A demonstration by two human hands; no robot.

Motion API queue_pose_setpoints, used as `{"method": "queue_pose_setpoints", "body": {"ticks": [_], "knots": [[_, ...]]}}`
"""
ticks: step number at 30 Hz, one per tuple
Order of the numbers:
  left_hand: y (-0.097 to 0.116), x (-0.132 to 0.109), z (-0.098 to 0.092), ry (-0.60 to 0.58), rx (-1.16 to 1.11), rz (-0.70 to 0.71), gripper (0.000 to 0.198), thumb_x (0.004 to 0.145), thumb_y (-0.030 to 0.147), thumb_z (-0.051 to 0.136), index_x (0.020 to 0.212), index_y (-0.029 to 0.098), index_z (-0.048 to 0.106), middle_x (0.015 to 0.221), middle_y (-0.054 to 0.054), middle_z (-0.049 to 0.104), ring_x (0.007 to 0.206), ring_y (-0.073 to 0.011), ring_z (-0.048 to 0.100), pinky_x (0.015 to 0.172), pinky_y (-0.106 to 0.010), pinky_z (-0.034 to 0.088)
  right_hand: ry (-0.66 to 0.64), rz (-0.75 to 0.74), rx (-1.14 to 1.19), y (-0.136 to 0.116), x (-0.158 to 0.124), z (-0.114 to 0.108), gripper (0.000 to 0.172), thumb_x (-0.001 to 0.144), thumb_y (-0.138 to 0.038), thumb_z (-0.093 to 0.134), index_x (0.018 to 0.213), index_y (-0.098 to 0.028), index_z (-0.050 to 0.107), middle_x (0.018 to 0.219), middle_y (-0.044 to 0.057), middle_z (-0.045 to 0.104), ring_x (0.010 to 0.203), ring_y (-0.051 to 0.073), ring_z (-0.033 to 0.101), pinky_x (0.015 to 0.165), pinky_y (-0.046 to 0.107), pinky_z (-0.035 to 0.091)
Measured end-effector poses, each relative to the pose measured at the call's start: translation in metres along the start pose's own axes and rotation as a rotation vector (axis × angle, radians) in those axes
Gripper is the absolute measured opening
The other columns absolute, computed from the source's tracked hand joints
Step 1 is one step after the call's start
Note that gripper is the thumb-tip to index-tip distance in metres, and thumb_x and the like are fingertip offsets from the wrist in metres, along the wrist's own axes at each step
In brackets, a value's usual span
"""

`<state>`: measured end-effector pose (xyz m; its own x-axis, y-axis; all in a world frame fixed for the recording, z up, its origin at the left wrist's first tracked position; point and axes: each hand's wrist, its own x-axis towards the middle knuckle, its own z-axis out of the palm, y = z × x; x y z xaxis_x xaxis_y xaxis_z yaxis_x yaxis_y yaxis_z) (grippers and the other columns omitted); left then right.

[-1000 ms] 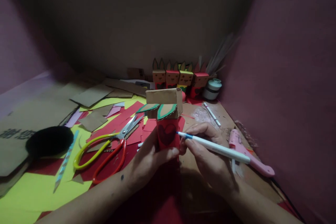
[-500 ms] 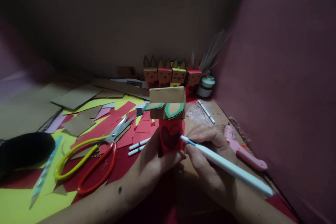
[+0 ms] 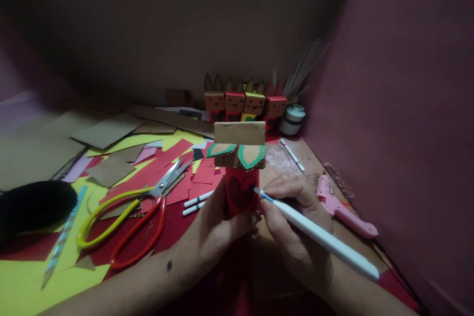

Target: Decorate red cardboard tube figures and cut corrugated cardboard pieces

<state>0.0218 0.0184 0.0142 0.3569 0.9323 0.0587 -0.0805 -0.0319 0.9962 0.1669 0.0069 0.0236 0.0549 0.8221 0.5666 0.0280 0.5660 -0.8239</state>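
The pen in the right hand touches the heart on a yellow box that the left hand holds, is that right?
Not quite. The head view shows the box is red, not yellow. The rest stands: the pen in the right hand touches its heart, and the left hand holds it.

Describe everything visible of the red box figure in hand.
The red paper box figure stands upright, with a dark heart drawn on its front. A brown cardboard block head tops it, with two green-edged ears hanging in front. The left hand grips its base; the white pen in the right hand touches the heart's edge.
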Motion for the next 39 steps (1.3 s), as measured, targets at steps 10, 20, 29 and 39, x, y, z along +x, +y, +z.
{"method": "queue_pose_setpoints", "body": {"ticks": [10, 20, 29, 39], "knots": [[0.0083, -0.0003, 0.0020, 0.017, 0.042, 0.025, 0.024, 0.079, 0.028, 0.069, 0.096, 0.019, 0.055, 0.092, -0.003, 0.063, 0.084, -0.0194, 0.054, 0.076, -0.029, 0.050, -0.041, -0.049, -0.023, 0.0049, -0.0036, 0.0007, 0.018, 0.080, -0.007, 0.058, 0.088, -0.023, 0.057, 0.072, -0.004, 0.054, 0.058, 0.008, 0.051, 0.053, 0.021, 0.043], [0.0053, -0.0012, 0.0011, 0.009, 0.063, 0.027, 0.021, 0.081, 0.029, 0.067, 0.096, 0.018, 0.056, 0.088, -0.001, 0.065, 0.081, -0.0179, 0.056, 0.073, -0.027, 0.051, -0.044, -0.096, -0.074, 0.0030, -0.0042, -0.0009, 0.018, 0.080, -0.006, 0.057, 0.089, -0.022, 0.057, 0.075, -0.003, 0.055, 0.058, 0.007, 0.052, 0.051, 0.019, 0.044], [0.0086, -0.0008, 0.0033, 0.037, 0.088, 0.025, 0.027, 0.079, 0.033, 0.069, 0.097, 0.018, 0.056, 0.088, -0.003, 0.064, 0.081, -0.0197, 0.056, 0.073, -0.030, 0.051, 0.020, -0.108, -0.106, 0.0021, -0.0047, -0.0001, 0.018, 0.080, -0.007, 0.059, 0.088, -0.022, 0.056, 0.073, -0.003, 0.056, 0.072, 0.009, 0.059, 0.053, 0.017, 0.045], [0.0025, -0.0009, 0.0012, 0.002, 0.061, 0.072, 0.036, 0.080, 0.031, 0.070, 0.109, 0.018, 0.052, 0.100, -0.006, 0.066, 0.092, -0.0227, 0.059, 0.080, -0.032, 0.052, -0.014, -0.204, -0.128, 0.0033, -0.0088, 0.0055, 0.021, 0.078, -0.003, 0.058, 0.089, -0.022, 0.057, 0.078, -0.003, 0.058, 0.067, 0.008, 0.059, 0.059, 0.020, 0.050]]}}
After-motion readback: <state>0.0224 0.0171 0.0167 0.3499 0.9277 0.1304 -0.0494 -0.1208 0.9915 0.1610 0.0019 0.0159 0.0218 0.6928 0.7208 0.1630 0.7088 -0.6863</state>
